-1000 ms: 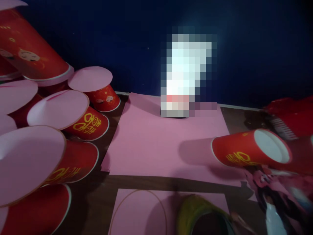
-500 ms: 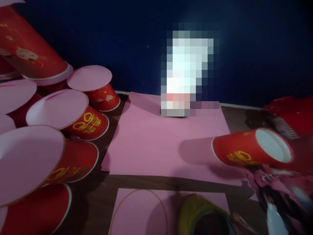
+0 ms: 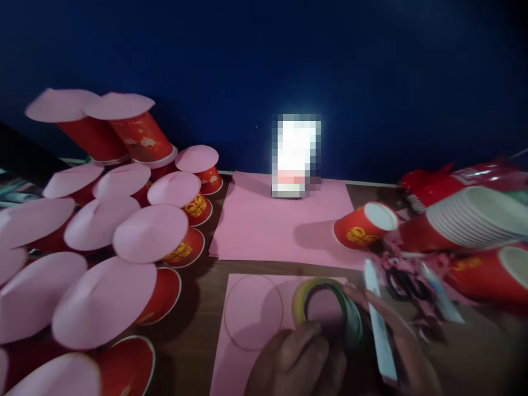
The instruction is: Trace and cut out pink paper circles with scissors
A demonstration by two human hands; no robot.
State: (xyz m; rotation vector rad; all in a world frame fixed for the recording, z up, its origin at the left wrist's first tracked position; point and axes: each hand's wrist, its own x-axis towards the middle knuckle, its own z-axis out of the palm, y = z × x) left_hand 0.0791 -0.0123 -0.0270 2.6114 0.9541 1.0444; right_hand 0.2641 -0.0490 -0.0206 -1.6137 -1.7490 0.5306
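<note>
A roll of tape (image 3: 299, 302), yellowish-green at its rim, lies flat on a pink sheet of paper (image 3: 247, 368). My left hand (image 3: 295, 360) has its fingers curled at the near rim of the roll, pressing on it. To the left of the roll, a thin brown circle outline (image 3: 253, 349) is drawn on the same sheet. My right hand (image 3: 406, 341) grips a long, flat, white pen-like thing (image 3: 381, 335); blur hides its exact kind. The fingertips of that hand are beside the roll's right edge.
Red paper cups (image 3: 165, 297) with pink paper cones (image 3: 150, 234) crowd the left. Behind, a pink paper stack (image 3: 264, 231) bears a bright, pixelated upright object (image 3: 295, 154) and a tilted-looking red cup (image 3: 357, 228). Stacked cups (image 3: 462, 220), scissors (image 3: 402, 283) and paper scraps lie right.
The view has pulled back, so more cups and the sheet show. Both my hands now appear clearly, the left at the tape roll, the right with the white pen-like thing.
</note>
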